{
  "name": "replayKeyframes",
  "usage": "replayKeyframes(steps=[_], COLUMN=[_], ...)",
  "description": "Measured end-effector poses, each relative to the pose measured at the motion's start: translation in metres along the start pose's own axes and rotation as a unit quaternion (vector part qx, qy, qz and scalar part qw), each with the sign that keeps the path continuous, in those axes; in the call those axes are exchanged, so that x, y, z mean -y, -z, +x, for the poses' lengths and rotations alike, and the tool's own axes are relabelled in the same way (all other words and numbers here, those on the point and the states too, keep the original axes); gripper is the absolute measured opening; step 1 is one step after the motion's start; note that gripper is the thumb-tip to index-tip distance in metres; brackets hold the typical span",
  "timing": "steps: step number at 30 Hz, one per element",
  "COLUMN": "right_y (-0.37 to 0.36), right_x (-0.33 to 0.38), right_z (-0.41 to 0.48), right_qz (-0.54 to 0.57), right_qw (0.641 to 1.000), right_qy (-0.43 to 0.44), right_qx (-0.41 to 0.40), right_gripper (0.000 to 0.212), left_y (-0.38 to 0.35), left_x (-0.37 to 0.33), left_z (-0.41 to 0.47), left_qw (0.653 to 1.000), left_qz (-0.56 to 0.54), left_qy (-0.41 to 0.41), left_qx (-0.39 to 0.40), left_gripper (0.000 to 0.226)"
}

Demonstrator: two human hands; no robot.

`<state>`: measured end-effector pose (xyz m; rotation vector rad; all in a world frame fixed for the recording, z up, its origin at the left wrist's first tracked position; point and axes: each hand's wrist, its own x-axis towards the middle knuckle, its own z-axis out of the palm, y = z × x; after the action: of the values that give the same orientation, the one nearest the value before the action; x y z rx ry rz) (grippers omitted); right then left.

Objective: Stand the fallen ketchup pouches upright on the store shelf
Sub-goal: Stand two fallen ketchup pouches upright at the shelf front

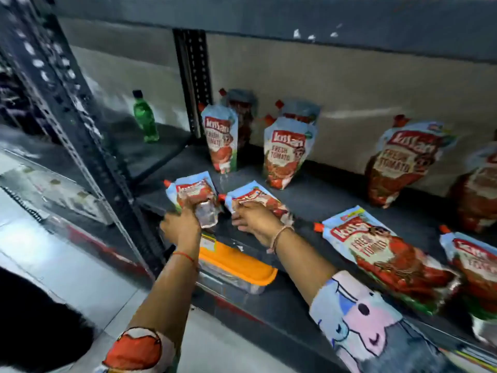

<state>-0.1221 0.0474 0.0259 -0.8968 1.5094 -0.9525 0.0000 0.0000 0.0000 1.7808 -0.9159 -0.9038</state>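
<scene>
Both hands (215, 224) grip glossy, crinkly flat ketchup pouches (195, 195)

1. upright ketchup pouch at back left (221, 138): brand "kissan", then "fresh tomato".
2. upright pouch beside it (286, 154): "kissan", "fresh tomato".
3. upright pouch further right (406, 160): same brand and "fresh tomato", blurred.
4. fallen pouch at shelf front (382, 246): "fresh tomato" readable, brand partly.
5. far-right fallen pouch (476, 267): "toma…", cut off.

Cartoon-print sleeves (357, 319), red thread bracelet (184, 254), pale thread bracelet (279, 234)
</scene>
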Motion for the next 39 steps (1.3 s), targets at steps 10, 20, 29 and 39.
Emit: replayKeyframes(steps=[10,20,29,39], right_y=[-0.036,-0.042,-0.062,0.098], right_x=[0.02,0.0,-0.018,0.012], right_z=[0.068,0.073,0.068,0.022], right_qz=[-0.001,-0.125,-0.162,-0.317], right_qw=[0.998,0.96,0.933,0.93], right_qy=[-0.059,0.137,0.184,-0.018], right_qx=[-0.03,-0.209,-0.264,-0.187], right_gripper=[0.03,0.058,0.059,0.036], left_y=[0.012,-0.002,-0.008,-0.003], left_x=[0.01,-0.004,0.009,0.029], left_z=[0.077,0.098,0.113,0.001], left_qw=[0.928,0.893,0.877,0.955], left_qz=[-0.135,-0.072,-0.062,-0.129], left_qy=[0.069,-0.16,-0.152,-0.032], left_qx=[0.341,0.414,0.453,0.264], left_gripper=[0.009,0.058,0.06,0.027])
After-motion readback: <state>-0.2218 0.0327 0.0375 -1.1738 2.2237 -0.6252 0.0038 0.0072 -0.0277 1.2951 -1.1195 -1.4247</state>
